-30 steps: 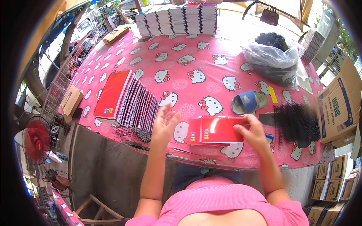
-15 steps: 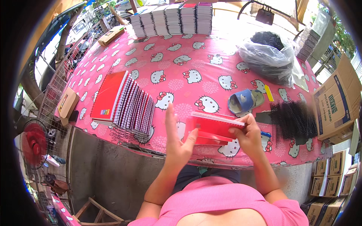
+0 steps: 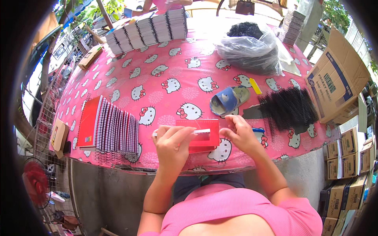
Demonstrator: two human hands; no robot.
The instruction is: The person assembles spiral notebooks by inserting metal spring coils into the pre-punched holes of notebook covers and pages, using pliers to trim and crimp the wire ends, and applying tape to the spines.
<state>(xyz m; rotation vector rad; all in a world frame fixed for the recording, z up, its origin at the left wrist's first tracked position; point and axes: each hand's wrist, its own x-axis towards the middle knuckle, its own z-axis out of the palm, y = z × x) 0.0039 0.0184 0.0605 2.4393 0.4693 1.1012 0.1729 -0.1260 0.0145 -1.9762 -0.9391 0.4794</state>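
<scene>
My left hand (image 3: 173, 146) is closed on a thin notebook (image 3: 203, 131), held so that its white page edge shows. Below it on the table lie red notebooks (image 3: 210, 141), partly covered by my hand and the held one. To the right, my right hand (image 3: 241, 137) is open and empty, its thumb and fingers apart, just beside the red notebooks. A stack of red-covered notebooks with wire spirals (image 3: 114, 128) stands to the left of my left hand. A blue pen-like thing (image 3: 258, 130) lies past my right hand.
A blue slipper (image 3: 228, 100), yellow strip (image 3: 255, 86) and pile of black spiral coils (image 3: 289, 110) lie right of centre. A plastic bag of coils (image 3: 252, 53), notebook stacks (image 3: 145, 31) and another person's arm (image 3: 147, 6) are farther off. A carton (image 3: 334, 80) stands right.
The notebook has passed from my right hand to my left. My right hand has let go and opened; my left has closed. The whole view has shifted, with the table's things moving left.
</scene>
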